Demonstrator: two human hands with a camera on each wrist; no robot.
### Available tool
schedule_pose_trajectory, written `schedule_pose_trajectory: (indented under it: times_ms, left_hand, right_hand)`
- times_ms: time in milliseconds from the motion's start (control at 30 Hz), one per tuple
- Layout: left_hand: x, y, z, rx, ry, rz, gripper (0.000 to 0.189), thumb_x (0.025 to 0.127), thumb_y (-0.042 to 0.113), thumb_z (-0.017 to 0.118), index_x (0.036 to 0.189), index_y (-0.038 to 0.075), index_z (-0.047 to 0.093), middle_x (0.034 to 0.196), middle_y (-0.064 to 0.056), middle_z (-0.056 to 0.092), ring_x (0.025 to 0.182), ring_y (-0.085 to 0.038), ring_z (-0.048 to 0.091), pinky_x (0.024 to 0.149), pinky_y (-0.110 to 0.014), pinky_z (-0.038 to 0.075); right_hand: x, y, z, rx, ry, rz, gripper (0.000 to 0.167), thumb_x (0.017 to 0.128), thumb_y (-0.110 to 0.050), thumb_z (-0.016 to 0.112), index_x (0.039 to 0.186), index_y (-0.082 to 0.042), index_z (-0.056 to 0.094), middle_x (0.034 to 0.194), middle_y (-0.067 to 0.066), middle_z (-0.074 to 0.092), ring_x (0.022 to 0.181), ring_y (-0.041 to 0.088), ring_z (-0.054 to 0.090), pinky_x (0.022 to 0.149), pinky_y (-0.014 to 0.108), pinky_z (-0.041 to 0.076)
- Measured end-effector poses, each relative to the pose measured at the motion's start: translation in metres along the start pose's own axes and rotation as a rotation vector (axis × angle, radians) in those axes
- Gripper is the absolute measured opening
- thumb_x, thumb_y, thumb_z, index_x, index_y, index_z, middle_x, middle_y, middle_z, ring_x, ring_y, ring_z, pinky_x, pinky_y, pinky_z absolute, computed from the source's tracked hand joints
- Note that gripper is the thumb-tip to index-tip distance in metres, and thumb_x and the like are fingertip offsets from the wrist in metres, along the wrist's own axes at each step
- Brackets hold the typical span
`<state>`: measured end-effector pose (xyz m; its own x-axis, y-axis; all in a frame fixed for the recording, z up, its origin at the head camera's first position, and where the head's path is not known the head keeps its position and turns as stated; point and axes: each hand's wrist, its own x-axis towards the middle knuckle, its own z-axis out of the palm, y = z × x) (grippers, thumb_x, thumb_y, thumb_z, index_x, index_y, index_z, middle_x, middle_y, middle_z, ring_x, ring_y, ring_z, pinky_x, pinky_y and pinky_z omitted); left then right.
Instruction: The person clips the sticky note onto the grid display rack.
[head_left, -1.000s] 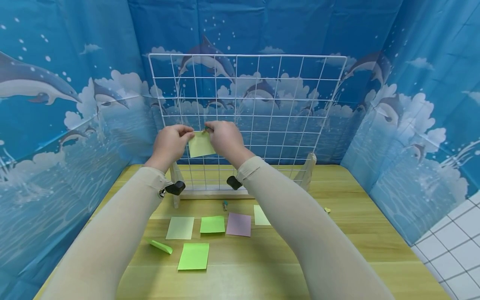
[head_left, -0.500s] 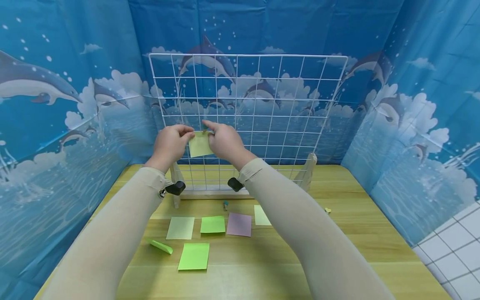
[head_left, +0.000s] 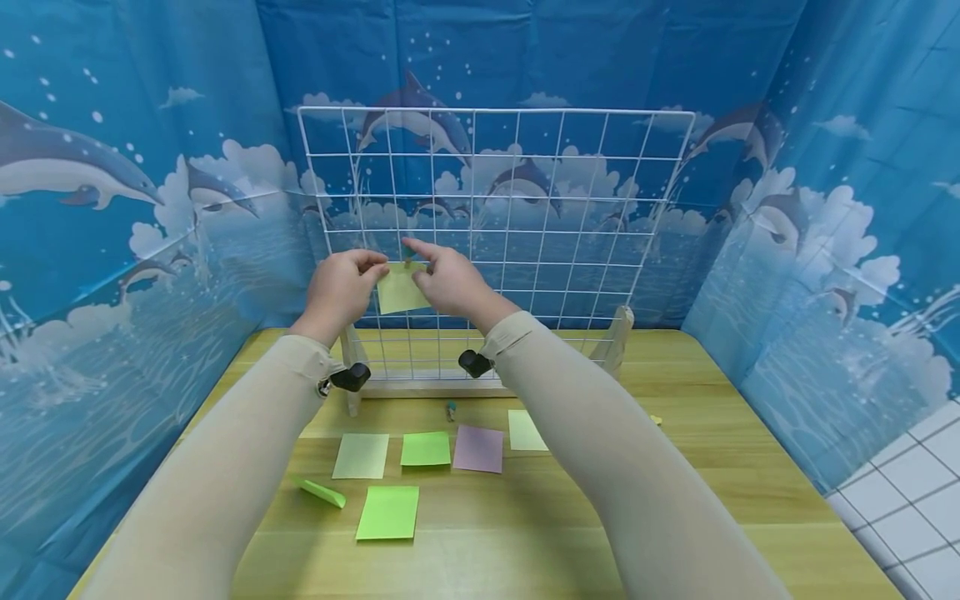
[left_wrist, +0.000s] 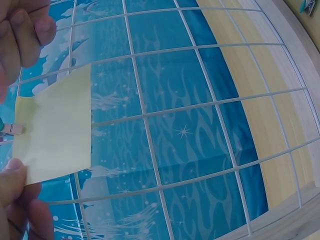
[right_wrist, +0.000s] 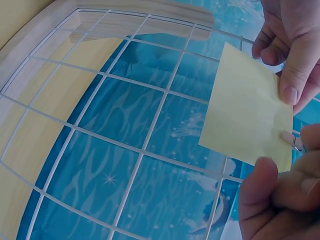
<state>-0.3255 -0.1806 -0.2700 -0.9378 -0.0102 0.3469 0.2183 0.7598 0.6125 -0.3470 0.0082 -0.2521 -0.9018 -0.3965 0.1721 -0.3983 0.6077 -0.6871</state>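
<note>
A pale yellow sticky note hangs at the wire grid, its top edge level with a horizontal wire. On that top edge sits a small wooden clothespin with a teal decoration. My left hand pinches the note's upper left corner between thumb and fingers. My right hand is at the note's right side, index finger extended beside the clothespin. Its thumb stands apart from that finger, overlapping the note in the head view, and its other fingers are curled with nothing in them.
The white wire grid stands upright in a wooden base. On the table lie a purple note, a bright green note, several other notes and another clothespin. Dolphin-print curtains surround the table.
My right hand has let go of the clothespin and spread its index finger and thumb, shifting slightly right. The left hand has kept its pinch on the note.
</note>
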Motion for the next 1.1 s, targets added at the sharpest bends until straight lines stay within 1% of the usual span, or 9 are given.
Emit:
schedule_pose_trajectory:
  times_ms: [200, 367, 567, 700, 800, 1000, 1100]
  left_hand:
    - [-0.001, -0.001, 0.001, -0.001, 0.003, 0.007, 0.037, 0.111, 0.035, 0.054, 0.14, 0.017, 0.068, 0.132, -0.006, 0.073, 0.089, -0.026, 0.062, 0.063, -0.037, 0.046]
    - [-0.003, -0.001, 0.002, 0.008, 0.013, 0.017, 0.037, 0.111, 0.036, 0.054, 0.141, 0.018, 0.068, 0.131, -0.006, 0.073, 0.088, -0.026, 0.061, 0.063, -0.037, 0.046]
    - [-0.003, -0.003, 0.004, 0.003, 0.04, 0.034, 0.037, 0.111, 0.037, 0.055, 0.14, 0.019, 0.069, 0.13, -0.006, 0.073, 0.087, -0.024, 0.063, 0.063, -0.037, 0.046]
    - [-0.004, -0.004, 0.005, 0.001, 0.058, 0.048, 0.036, 0.111, 0.037, 0.055, 0.139, 0.019, 0.069, 0.128, -0.006, 0.073, 0.077, -0.024, 0.063, 0.06, -0.037, 0.046]
    - [-0.005, -0.005, 0.005, 0.002, 0.064, 0.055, 0.036, 0.111, 0.036, 0.055, 0.138, 0.018, 0.069, 0.129, -0.006, 0.073, 0.072, -0.025, 0.063, 0.057, -0.037, 0.045]
    - [-0.006, -0.006, 0.003, 0.008, 0.068, 0.058, 0.035, 0.111, 0.035, 0.055, 0.139, 0.018, 0.068, 0.132, -0.007, 0.072, 0.084, -0.023, 0.067, 0.058, -0.037, 0.046]
    - [-0.006, -0.008, 0.002, 0.011, 0.07, 0.063, 0.035, 0.111, 0.034, 0.055, 0.139, 0.018, 0.068, 0.13, -0.007, 0.072, 0.081, -0.024, 0.065, 0.057, -0.038, 0.045]
  right_hand:
    - [0.001, 0.002, -0.002, 0.044, -0.034, -0.022, 0.061, 0.111, -0.021, 0.056, 0.165, -0.04, 0.034, 0.063, 0.002, 0.043, 0.046, 0.015, 0.035, 0.047, 0.028, 0.037]
    - [0.001, 0.003, -0.003, 0.045, -0.04, -0.032, 0.063, 0.11, -0.023, 0.059, 0.165, -0.038, 0.034, 0.062, 0.001, 0.04, 0.046, 0.015, 0.035, 0.047, 0.028, 0.037]
    - [-0.001, 0.004, -0.003, 0.031, -0.034, -0.05, 0.065, 0.109, -0.024, 0.061, 0.166, -0.035, 0.033, 0.062, 0.001, 0.041, 0.047, 0.016, 0.036, 0.048, 0.029, 0.038]
    - [-0.002, 0.005, -0.004, 0.006, -0.018, -0.065, 0.065, 0.108, -0.025, 0.062, 0.166, -0.036, 0.034, 0.063, 0.001, 0.044, 0.049, 0.016, 0.038, 0.048, 0.029, 0.037]
    - [-0.004, 0.006, -0.005, -0.011, -0.015, -0.068, 0.065, 0.107, -0.028, 0.064, 0.165, -0.037, 0.035, 0.064, 0.001, 0.045, 0.05, 0.017, 0.039, 0.049, 0.029, 0.036]
    - [-0.008, 0.007, -0.008, -0.034, -0.012, -0.097, 0.064, 0.107, -0.03, 0.065, 0.165, -0.033, 0.037, 0.063, 0.002, 0.043, 0.049, 0.018, 0.037, 0.049, 0.03, 0.036]
    - [-0.011, 0.008, -0.009, -0.055, -0.008, -0.109, 0.064, 0.107, -0.03, 0.065, 0.165, -0.032, 0.038, 0.063, 0.002, 0.043, 0.049, 0.018, 0.036, 0.049, 0.03, 0.035]
